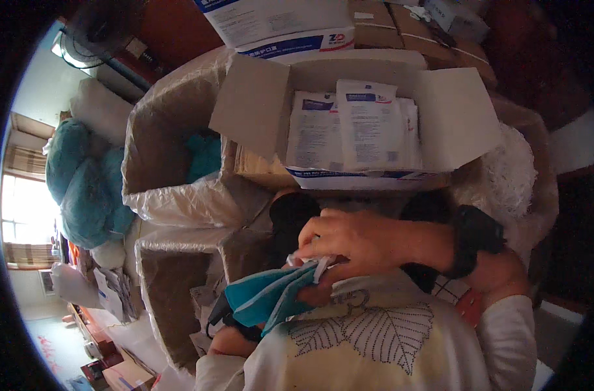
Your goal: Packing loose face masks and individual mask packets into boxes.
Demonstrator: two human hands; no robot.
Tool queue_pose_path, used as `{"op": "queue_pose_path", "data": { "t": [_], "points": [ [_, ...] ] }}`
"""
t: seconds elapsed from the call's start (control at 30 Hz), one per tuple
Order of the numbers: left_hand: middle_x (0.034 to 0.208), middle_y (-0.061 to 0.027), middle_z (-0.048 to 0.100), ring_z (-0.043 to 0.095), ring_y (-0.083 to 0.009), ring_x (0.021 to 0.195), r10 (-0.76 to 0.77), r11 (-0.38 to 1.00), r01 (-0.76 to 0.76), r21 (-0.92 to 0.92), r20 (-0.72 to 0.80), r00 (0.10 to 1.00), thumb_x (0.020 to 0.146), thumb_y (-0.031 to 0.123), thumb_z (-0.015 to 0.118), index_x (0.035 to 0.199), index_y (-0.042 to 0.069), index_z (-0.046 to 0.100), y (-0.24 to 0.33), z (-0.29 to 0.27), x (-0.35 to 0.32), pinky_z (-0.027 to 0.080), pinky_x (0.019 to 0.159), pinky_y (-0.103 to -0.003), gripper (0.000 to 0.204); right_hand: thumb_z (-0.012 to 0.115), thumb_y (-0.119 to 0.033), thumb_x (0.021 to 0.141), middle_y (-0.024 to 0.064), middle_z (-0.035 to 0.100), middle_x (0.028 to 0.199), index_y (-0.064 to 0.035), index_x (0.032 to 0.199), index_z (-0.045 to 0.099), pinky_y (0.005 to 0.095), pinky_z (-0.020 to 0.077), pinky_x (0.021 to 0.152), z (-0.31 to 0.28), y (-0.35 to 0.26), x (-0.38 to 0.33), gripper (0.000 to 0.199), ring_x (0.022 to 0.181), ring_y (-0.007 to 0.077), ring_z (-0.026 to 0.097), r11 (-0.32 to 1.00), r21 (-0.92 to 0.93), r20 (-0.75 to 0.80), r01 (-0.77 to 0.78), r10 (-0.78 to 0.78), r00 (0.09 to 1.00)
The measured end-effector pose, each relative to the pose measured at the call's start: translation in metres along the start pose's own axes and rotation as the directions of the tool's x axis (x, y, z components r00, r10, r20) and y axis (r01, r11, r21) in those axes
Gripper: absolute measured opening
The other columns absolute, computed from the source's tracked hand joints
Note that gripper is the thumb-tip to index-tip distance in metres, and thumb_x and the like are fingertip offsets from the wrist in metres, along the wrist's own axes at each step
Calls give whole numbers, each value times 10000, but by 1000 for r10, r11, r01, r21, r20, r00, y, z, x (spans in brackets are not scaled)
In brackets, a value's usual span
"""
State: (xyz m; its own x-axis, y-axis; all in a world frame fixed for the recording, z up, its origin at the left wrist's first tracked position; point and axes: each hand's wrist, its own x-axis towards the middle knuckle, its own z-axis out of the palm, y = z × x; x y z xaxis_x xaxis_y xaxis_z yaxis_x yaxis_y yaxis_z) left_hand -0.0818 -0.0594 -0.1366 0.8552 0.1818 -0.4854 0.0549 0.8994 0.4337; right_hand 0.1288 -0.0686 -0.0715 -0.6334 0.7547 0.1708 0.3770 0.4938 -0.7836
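Cluttered storeroom, right hand (pixel 355 241) with fingers (pixel 316 228) curled around teal cloth (pixel 271 296) at the chest, left hand (pixel 235 339) mostly hidden beneath, grip unclear, open carton (pixel 453 117) of white packets (pixel 368 124) just beyond, lined boxes (pixel 173 195) at left

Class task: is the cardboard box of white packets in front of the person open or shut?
Open: the cardboard box has flaps spread outward, white packets showing.

Daylight is coming through a window (pixel 23 215) with a blind, far off to the side. A fan (pixel 95 32) is standing by the brown wall (pixel 173 26), and stacked cardboard boxes (pixel 388 26) are crowding the room.
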Motion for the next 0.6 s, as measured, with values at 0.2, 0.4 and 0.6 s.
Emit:
{"op": "queue_pose_path", "data": {
  "t": [0.2, 0.4, 0.6],
  "points": [
    [1068, -118, 496, 502, -185, 957, -80, 997, 80, -6, 41, 996, 909, 348, 357, 1096, 29, 480, 9, -17, -5, 407, 824, -328, 390, 576, -221, 779, 102, 535, 963, -53, 967, 535, 372, 427, 754, 26, 9, -3, 255, 860, 285, 508, 994, 99, -51, 40, -35, 998],
    [1161, -111, 487, 495, -225, 1054, 758, 603, -453, 657, -295, 582, 888, 338, 405, 1119, 61, 487, 70, 31, -30, 396, 885, -379, 369, 468, -317, 849, 188, 570, 747, -48, 867, 490, 475, 432, 646, 15, 8, -26, 271, 725, 381, 563, 903, -47, 38, -427, 428, 903],
    [904, -147, 573, 558, -353, 805, 490, -458, -121, 881, 364, 792, 854, 377, 425, 967, 48, 559, 60, 45, 1, 454, 687, -381, 373, 418, -368, 870, 205, 572, 750, -44, 883, 488, 471, 440, 624, 22, 5, -24, 331, 710, 381, 568, 927, 8, 75, -375, 373, 925]
  ]
}}
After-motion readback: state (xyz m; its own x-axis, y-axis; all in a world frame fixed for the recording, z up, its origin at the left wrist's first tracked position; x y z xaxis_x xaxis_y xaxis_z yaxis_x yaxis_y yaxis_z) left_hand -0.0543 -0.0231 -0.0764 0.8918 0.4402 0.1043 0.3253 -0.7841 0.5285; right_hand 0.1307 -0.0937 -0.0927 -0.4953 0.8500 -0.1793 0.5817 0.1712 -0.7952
